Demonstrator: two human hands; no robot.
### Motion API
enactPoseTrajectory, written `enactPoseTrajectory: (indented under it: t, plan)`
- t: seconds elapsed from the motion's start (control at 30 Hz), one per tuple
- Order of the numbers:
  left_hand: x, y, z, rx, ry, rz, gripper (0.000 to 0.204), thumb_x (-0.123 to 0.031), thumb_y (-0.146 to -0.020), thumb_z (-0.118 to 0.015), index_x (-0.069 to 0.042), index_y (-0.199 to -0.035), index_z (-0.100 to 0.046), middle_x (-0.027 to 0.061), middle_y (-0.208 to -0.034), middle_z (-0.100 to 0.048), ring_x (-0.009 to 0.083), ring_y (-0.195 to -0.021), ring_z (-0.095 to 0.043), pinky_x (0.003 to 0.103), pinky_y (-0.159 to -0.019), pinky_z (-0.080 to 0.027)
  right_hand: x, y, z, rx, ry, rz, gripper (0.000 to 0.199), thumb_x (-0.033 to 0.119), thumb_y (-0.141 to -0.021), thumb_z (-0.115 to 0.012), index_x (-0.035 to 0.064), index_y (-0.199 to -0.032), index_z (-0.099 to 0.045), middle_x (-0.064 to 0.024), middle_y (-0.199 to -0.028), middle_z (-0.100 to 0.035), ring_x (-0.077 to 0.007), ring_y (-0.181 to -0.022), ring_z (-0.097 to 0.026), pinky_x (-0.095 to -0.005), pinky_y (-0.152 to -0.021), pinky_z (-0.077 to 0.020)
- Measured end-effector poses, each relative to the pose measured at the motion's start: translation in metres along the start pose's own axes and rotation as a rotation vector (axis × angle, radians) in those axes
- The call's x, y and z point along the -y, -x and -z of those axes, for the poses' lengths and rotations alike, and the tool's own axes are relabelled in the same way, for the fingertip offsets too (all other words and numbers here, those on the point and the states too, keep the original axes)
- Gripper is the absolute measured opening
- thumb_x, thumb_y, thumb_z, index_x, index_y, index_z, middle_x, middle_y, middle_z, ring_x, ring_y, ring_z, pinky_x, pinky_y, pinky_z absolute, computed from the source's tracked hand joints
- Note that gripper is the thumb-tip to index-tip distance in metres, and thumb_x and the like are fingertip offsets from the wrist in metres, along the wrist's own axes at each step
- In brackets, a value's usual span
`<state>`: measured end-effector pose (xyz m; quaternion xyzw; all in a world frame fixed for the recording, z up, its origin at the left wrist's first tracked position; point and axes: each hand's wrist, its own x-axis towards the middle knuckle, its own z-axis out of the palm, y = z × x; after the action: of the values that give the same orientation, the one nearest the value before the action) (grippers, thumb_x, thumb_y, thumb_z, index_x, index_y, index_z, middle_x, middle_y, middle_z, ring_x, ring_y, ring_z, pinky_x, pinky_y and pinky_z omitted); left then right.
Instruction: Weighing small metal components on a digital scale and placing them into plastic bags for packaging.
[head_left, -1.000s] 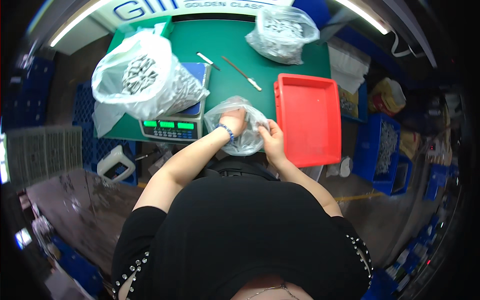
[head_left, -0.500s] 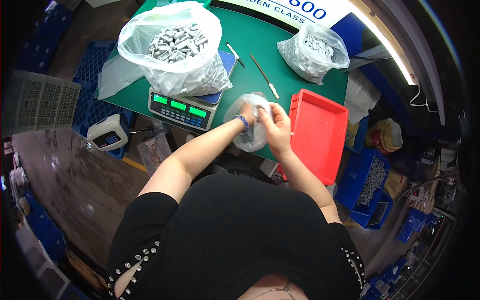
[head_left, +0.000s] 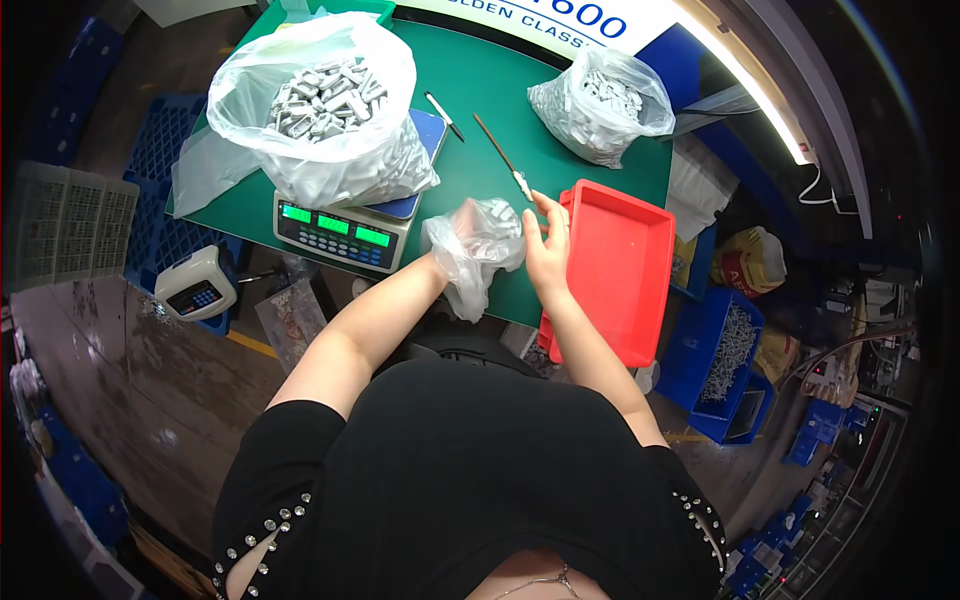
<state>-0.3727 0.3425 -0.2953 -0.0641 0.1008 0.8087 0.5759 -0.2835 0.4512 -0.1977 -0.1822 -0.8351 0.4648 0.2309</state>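
A thin clear plastic bag [head_left: 468, 277] covers my left hand [head_left: 463, 222] down to the wrist, above the front of the green table. Through the crumpled film the fingers are too blurred to make out; small greyish shapes show at the bag's right end. Just right of the bag, my right hand [head_left: 546, 246] is open, its fingers apart and holding nothing. Behind my left hand a counting scale [head_left: 340, 233] bears a large clear bag [head_left: 370, 165] full of small grey metal parts [head_left: 325, 98].
A red tray [head_left: 622, 275] lies right of my right hand. Farther back are a smaller bag of metal parts [head_left: 603, 105], a brown stick with a whitish end [head_left: 497, 143] and a pen [head_left: 444, 116]. Blue bins [head_left: 685, 355] stand low at the right.
My right hand has let go of the plastic bag and opened beside it. The bag now covers my left wrist and its bracelet. The whole view has shifted slightly.
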Motion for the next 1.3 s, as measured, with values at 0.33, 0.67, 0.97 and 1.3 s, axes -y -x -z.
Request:
enactPoseTrajectory:
  t: [0.33,0.67,0.97,1.3]
  plan:
    - [0.003,-0.022,0.044,-0.084,0.042,0.009,0.060,-0.055,-0.092,-0.029,-0.006,-0.123,-0.046,0.0157,-0.119,-0.052,0.0287,-0.106,-0.054,0.041,-0.090,-0.046,-0.113,-0.002,-0.058,0.088,-0.043,-0.544,0.044,0.036,-0.085,-0.058,0.0074,-0.119,-0.055,-0.0175,-0.119,-0.050,-0.0301,-0.110,-0.049,-0.0368,-0.094,-0.0390]
    - [-0.010,-0.019,0.022,0.018,0.064,-0.029,0.046,-0.044,-0.095,-0.031,-0.006,-0.112,-0.051,0.0120,-0.108,-0.058,0.0251,-0.094,-0.060,0.038,-0.084,-0.051,-0.044,-0.008,-0.034,0.142,-0.260,-0.416,0.039,0.031,-0.092,-0.051,0.0009,-0.117,-0.055,-0.0145,-0.116,-0.056,-0.0220,-0.111,-0.050,-0.0322,-0.095,-0.0369]
    - [-0.015,-0.026,0.028,0.023,0.038,0.027,0.045,-0.045,-0.094,-0.032,-0.007,-0.111,-0.051,0.0126,-0.108,-0.057,0.0286,-0.099,-0.057,0.042,-0.086,-0.048,-0.041,-0.006,-0.028,0.141,0.072,-0.104,0.018,0.020,-0.089,-0.054,0.0027,-0.092,-0.060,-0.0123,-0.100,-0.063,-0.0214,-0.093,-0.059,-0.0308,-0.081,-0.0447]
    - [-0.019,-0.011,-0.005,-0.105,0.030,0.014,0.047,-0.037,-0.094,-0.037,-0.008,-0.131,-0.040,0.0137,-0.134,-0.043,0.0311,-0.122,-0.042,0.049,-0.105,-0.028,-0.048,-0.047,-0.003,0.024,-0.641,-0.582,0.024,0.022,-0.093,-0.050,0.0015,-0.103,-0.057,-0.0068,-0.093,-0.062,-0.0152,-0.088,-0.056,-0.0289,-0.078,-0.0452]
